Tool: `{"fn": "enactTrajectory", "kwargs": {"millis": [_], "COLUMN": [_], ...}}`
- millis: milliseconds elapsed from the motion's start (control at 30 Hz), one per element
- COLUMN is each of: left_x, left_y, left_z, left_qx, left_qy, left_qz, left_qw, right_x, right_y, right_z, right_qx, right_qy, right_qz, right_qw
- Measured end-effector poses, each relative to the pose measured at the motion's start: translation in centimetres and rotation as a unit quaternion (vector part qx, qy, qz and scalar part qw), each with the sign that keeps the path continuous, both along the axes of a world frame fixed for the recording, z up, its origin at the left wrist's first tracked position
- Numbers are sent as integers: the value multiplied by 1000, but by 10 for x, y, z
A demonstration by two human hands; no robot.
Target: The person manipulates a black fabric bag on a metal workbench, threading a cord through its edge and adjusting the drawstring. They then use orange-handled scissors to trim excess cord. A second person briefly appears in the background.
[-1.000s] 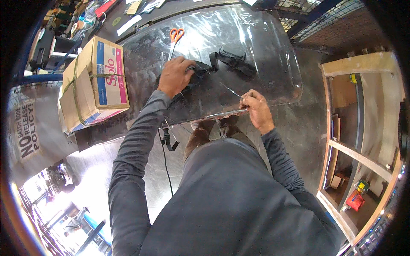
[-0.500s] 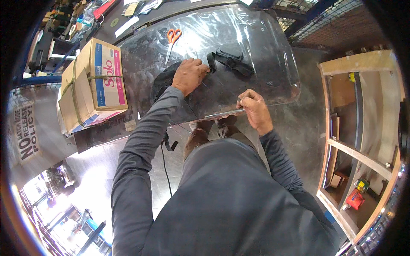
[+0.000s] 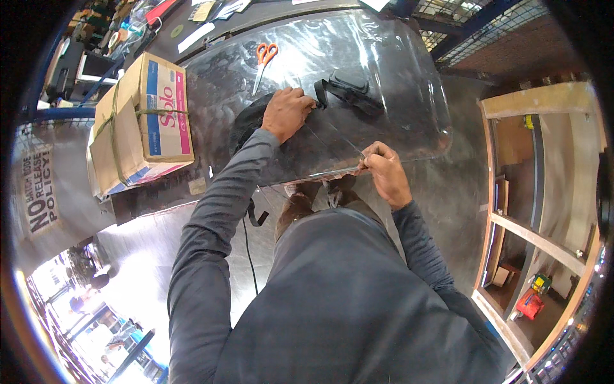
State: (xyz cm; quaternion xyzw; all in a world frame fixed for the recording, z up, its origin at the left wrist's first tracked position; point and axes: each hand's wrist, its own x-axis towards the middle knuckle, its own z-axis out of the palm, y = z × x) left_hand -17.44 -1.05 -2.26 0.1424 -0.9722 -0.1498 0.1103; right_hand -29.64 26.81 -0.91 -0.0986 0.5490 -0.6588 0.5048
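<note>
On the plastic-covered table, my left hand is closed on a black fabric item, its fingertips pinching near a strap. The strap loops up beyond those fingers. It leads toward a dark bundled part lying to the right. A thin thread runs from the left fingertips to my right hand, which is pinched shut at the table's near edge. Whether a needle is also between the right fingers I cannot tell. Orange-handled scissors lie beyond the left hand, blades toward me.
A cord-tied carton stands on the left of the table. Papers lie at the back. A wooden frame stands at the right, with a red item inside. A black strap end hangs below the near edge.
My right hand has moved slightly down, and the thread between the hands now shows more clearly. My left hand keeps its grip on the black fabric. The whole view has shifted a little.
</note>
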Motion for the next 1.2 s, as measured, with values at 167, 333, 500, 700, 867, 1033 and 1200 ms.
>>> {"fn": "enactTrajectory", "kwargs": {"millis": [167, 333, 500, 700, 867, 1033, 1200], "left_x": [19, 96, 193, 222, 214, 203, 195], "left_y": [5, 30, 93, 121, 93, 72, 76], "left_z": [30, 84, 83, 65, 33, 3, -14], "left_qx": [43, 196, 343, 576, 719, 511, 661], "left_qy": [68, 228, 203, 198, 193, 144, 257], "left_qz": [73, 299, 460, 447, 407, 552, 490], "left_qw": [994, 906, 793, 655, 529, 643, 507], "right_x": [-17, -46, -59, -55, -54, -39, -44], "right_y": [15, -2, -143, -352, -426, -415, -379], "right_z": [-18, 5, 39, -33, -67, -71, -66], "right_qx": [163, 159, 39, -57, 16, -2, -58], "right_qy": [219, 406, 590, 758, 811, 813, 769], "right_qz": [187, 97, 134, 257, 380, 397, 398], "right_qw": [944, 895, 795, 597, 444, 425, 498]}}
